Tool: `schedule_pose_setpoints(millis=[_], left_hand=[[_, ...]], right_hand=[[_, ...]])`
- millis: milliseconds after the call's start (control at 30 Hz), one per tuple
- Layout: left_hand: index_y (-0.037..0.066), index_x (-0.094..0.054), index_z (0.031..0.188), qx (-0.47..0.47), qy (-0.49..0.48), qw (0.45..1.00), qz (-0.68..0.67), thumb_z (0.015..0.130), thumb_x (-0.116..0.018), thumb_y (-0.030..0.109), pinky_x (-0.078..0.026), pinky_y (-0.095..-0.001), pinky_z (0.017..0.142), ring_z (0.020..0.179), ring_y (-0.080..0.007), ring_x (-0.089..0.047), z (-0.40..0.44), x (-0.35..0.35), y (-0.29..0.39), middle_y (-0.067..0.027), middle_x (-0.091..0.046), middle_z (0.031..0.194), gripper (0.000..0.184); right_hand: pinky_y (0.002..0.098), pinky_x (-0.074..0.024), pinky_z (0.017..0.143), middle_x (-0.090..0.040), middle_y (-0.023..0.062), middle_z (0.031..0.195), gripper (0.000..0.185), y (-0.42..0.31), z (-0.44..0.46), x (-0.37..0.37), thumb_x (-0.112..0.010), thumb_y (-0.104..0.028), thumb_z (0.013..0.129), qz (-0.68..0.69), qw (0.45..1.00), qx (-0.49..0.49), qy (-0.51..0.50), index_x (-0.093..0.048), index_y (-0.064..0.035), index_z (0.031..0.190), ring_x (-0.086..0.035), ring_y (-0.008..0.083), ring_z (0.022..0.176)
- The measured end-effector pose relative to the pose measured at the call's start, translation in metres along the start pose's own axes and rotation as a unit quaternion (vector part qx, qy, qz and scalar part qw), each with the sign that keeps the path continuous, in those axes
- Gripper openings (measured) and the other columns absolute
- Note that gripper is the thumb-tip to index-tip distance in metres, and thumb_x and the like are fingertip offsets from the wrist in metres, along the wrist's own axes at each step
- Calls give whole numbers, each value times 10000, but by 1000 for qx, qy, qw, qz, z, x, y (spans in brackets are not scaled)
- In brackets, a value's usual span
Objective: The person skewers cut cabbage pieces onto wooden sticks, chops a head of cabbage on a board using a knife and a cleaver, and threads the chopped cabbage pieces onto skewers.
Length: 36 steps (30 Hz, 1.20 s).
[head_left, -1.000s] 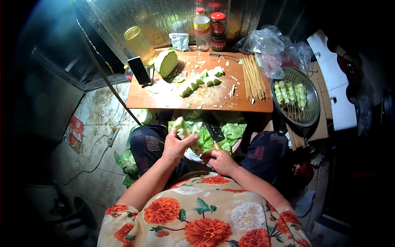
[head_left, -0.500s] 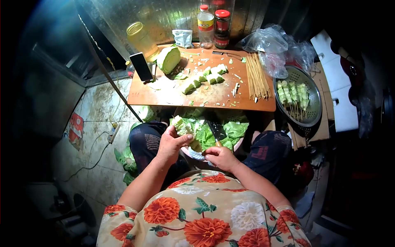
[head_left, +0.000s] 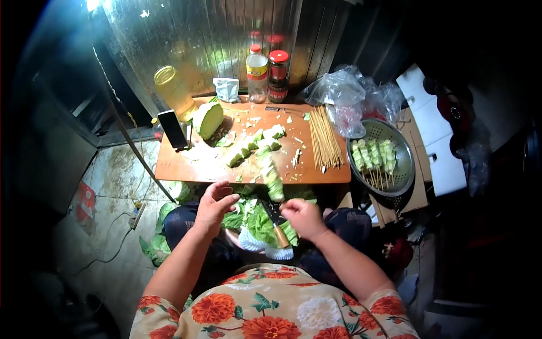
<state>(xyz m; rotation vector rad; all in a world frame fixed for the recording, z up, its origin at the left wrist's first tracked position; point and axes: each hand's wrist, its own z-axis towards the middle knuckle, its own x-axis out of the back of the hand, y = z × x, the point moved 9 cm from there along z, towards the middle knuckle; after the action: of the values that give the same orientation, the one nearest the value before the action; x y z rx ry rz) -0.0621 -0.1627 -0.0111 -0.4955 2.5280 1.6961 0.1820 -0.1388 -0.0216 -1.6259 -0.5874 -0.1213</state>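
My right hand (head_left: 302,217) is closed at the lower end of a skewer of pale green cabbage (head_left: 271,175), which is raised over the front edge of the board and slightly blurred. To its left, my left hand (head_left: 215,204) is empty, with fingers apart and curved. Below both hands, a cleaver with a wooden handle (head_left: 280,236) lies over loose cabbage leaves (head_left: 248,217) in a basin on my lap. Cut cabbage pieces (head_left: 241,151) form a rough row on the orange board (head_left: 209,170), and half a cabbage (head_left: 208,120) stands behind them.
Bare skewers (head_left: 326,138) lie at the board's right, beside a metal colander (head_left: 402,175) with several filled skewers. A phone (head_left: 172,130), yellowish jar (head_left: 174,93), bottle (head_left: 257,76), red-lidded jar (head_left: 278,73) and plastic bags (head_left: 339,96) stand around the back. Cabbages lie on the floor left.
The cabbage skewer has moved right and up, away from my left hand, and is now held by my right hand alone. My left hand has opened. The view has shifted, showing more wall.
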Motion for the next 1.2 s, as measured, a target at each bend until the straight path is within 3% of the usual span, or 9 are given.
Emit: schedule_pose_setpoints(millis=[267, 467, 500, 600, 867, 933, 1000, 1067, 1200], left_hand=[[22, -569, 1137, -48, -102, 971, 209, 813, -702, 59, -507, -254, 718, 833, -120, -597, 60, -58, 53, -51, -588, 1033, 352], [20, -576, 1117, -58, -235, 921, 305, 805, -718, 93, -510, -261, 736, 850, -109, -588, 97, -91, 17, -44, -609, 986, 350], [16, -580, 1115, -36, -237, 903, 357, 805, -721, 142, -517, -290, 753, 852, -151, -615, 99, -91, 11, -74, -622, 1003, 363], [68, -534, 1224, -124, -289, 713, 627, 782, -711, 262, -493, -403, 863, 988, -342, -613, 90, -115, 17, -179, -590, 1131, 514], [136, -527, 1248, -113, -345, 632, 684, 784, -685, 332, -485, -428, 880, 1057, -332, -591, 92, -158, -8, -155, -578, 1155, 527], [142, -528, 1250, -106, -361, 623, 686, 784, -681, 347, -488, -433, 872, 1059, -328, -592, 91, -161, -12, -152, -578, 1158, 531], [149, -530, 1252, -100, -377, 614, 686, 784, -677, 363, -492, -439, 864, 1061, -323, -593, 88, -164, -17, -148, -577, 1161, 535], [146, -533, 1249, -102, -373, 606, 695, 784, -673, 377, -497, -445, 851, 1059, -326, -594, 87, -164, -21, -148, -576, 1164, 538], [115, -537, 1225, -106, -386, 608, 686, 762, -698, 383, -493, -431, 860, 1048, -343, -591, 91, -167, -37, -152, -587, 1138, 558]], right_hand=[[339, -521, 732, -703, 134, 846, 235, 28, 103, 88, -654, -235, 812, -91, 985, -96, 107, -701, -35, 926, -681, 240, 786], [379, -513, 761, -697, 137, 892, 227, 97, 139, 117, -623, -267, 829, -137, 968, -156, 139, -706, -74, 915, -667, 294, 835], [391, -509, 764, -696, 128, 906, 229, 92, 135, 124, -605, -286, 834, -184, 957, -178, 134, -708, -96, 908, -662, 304, 847], [389, -508, 757, -698, 116, 903, 226, 90, 130, 139, -597, -299, 834, -237, 935, -215, 153, -712, -118, 905, -662, 295, 851], [376, -510, 754, -690, 140, 880, 225, 74, 126, 154, -609, -270, 826, -194, 949, -160, 192, -702, -79, 899, -664, 297, 843], [346, -516, 718, -700, 122, 835, 185, 87, 120, 178, -643, -231, 814, -106, 952, -162, 237, -706, -68, 875, -676, 253, 774], [252, -416, 440, -626, 21, 705, 138, 95, 106, 207, -652, -116, 825, 61, 950, -170, 254, -665, -30, 931, -529, 91, 491], [250, -415, 442, -638, 25, 710, 134, 125, 91, 261, -644, -119, 824, -64, 936, -144, 313, -664, -35, 927, -528, 89, 500], [324, -512, 704, -708, 117, 835, 175, 147, 49, 330, -662, -192, 799, -276, 879, -198, 334, -703, -41, 877, -677, 213, 752]])
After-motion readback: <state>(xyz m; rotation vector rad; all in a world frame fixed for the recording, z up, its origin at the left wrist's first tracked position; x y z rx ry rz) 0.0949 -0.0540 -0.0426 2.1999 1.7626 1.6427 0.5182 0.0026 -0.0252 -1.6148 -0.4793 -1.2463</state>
